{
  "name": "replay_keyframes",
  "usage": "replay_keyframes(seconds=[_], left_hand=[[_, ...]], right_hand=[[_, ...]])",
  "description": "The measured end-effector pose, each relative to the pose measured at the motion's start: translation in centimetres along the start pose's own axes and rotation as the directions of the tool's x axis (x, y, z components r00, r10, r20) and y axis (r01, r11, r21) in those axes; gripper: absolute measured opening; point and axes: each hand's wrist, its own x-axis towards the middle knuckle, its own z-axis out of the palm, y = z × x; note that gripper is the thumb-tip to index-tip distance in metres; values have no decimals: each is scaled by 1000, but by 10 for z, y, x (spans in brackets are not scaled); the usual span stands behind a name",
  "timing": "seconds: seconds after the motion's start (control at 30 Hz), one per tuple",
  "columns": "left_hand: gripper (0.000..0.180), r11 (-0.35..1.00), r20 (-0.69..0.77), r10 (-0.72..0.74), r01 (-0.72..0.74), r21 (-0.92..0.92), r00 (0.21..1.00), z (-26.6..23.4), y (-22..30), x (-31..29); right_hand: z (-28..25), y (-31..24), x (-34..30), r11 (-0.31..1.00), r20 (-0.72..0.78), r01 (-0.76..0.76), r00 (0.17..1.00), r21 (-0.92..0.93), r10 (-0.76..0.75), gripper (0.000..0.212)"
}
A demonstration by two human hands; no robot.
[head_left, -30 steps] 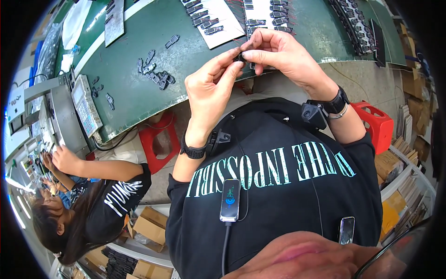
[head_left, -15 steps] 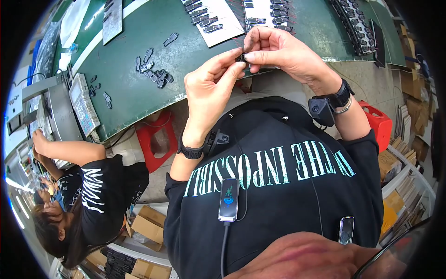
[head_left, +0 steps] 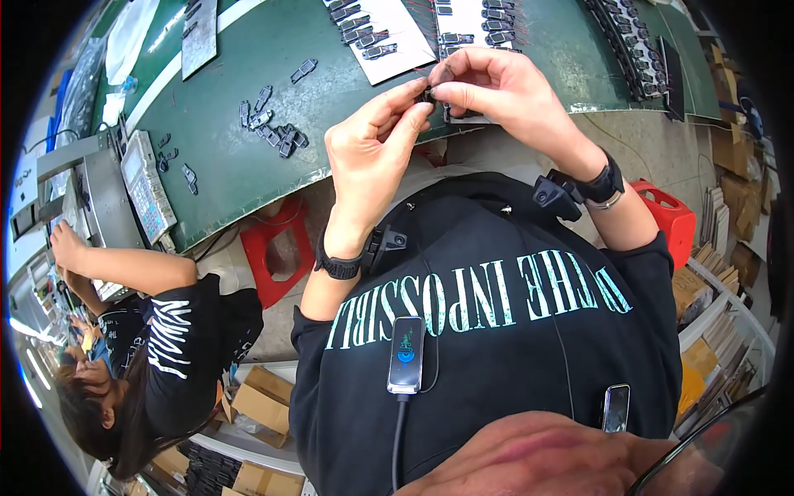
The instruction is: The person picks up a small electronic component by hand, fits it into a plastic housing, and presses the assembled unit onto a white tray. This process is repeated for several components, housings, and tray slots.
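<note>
Just above the table's near edge, my left hand (head_left: 370, 153) pinches a small black part (head_left: 428, 95) between thumb and fingertips. My right hand (head_left: 488, 89) meets it there, thumb and forefinger closed on the same part. Fingers cover most of it, so its exact kind cannot be made out. Beyond my hands lie a white board (head_left: 385, 43) with a row of small black modules and a second white board (head_left: 451, 18) with more modules and thin red wires. Loose black modules (head_left: 285, 139) are scattered on the green table (head_left: 240, 190) to the left.
A black tray (head_left: 633, 45) of several modules stands at the table's right end. On the left sits a machine with a keypad panel (head_left: 149, 190), where a co-worker (head_left: 178, 347) in black reaches in. Red stools (head_left: 277, 256) and cardboard boxes (head_left: 263, 401) stand below.
My right hand has turned a little at the wrist and shifted slightly left. Both hands stay together on the small black part. The co-worker's arm has moved slightly.
</note>
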Motion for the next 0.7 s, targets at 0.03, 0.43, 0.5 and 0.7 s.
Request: replay_keyframes(seconds=[0.03,0.43,0.5,0.7], left_hand=[[26,1000,1,0,0,-1,1000,0,0,0],[28,999,24,-29,30,-30,999,-1,1,-1],[26,996,23,-51,53,-68,998,-1,3,-3],[18,963,-3,-162,158,-217,987,-4,0,2]], right_hand=[[-2,-2,1,1000,-1,-1,1000,-1,1,14],[1,0,4,997,83,-39,996,74,33,15],[8,4,1,997,11,64,998,-43,-64,17],[20,0,-1,956,-73,160,981,-247,-183,21]])
